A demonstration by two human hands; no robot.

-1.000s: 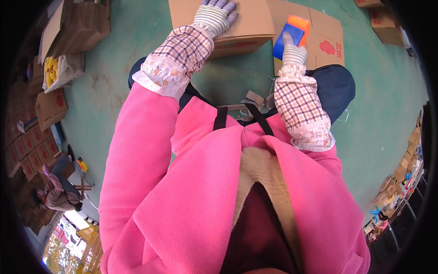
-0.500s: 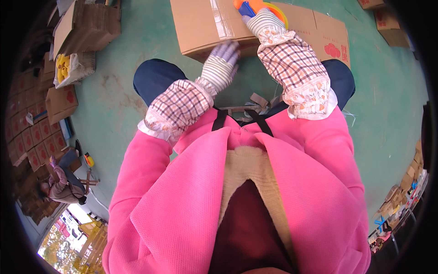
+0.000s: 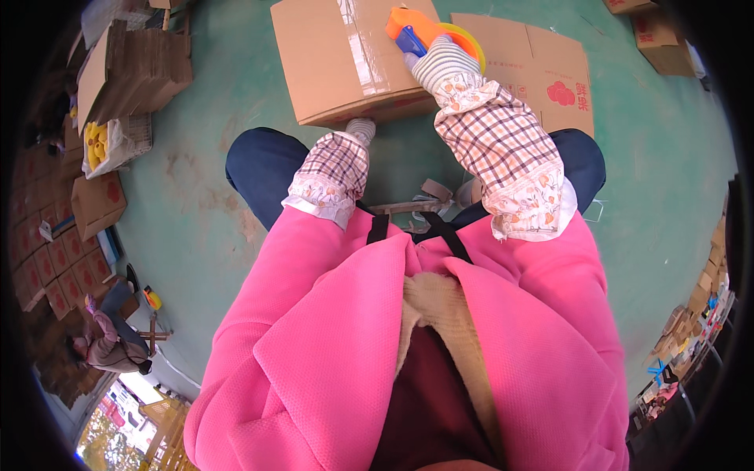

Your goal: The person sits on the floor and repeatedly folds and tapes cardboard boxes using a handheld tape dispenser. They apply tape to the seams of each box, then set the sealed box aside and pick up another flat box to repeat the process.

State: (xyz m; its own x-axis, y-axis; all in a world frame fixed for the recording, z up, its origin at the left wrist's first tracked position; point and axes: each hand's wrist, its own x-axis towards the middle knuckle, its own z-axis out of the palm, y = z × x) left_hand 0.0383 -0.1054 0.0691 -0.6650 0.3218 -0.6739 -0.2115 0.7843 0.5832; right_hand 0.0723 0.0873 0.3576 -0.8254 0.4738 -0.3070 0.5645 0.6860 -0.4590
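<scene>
A cardboard box stands on the green floor between and beyond my knees, a strip of clear tape down its top. In a striped glove, my left hand reaches under the box's near edge; its fingers are hidden there. My right hand, gloved the same way, grips a tape dispenser with an orange and blue body and a yellow roll. The dispenser is over the right part of the box top. Right of the box, a flattened carton with red print lies on the floor.
Folded cartons are stacked at the far left, beside a white basket of yellow items. Closed boxes line the left side, where another person sits. More boxes stand at the far right.
My left hand has gone from in front of the box to beneath its near edge. The right hand still holds the tape dispenser. The whole view has shifted slightly.
</scene>
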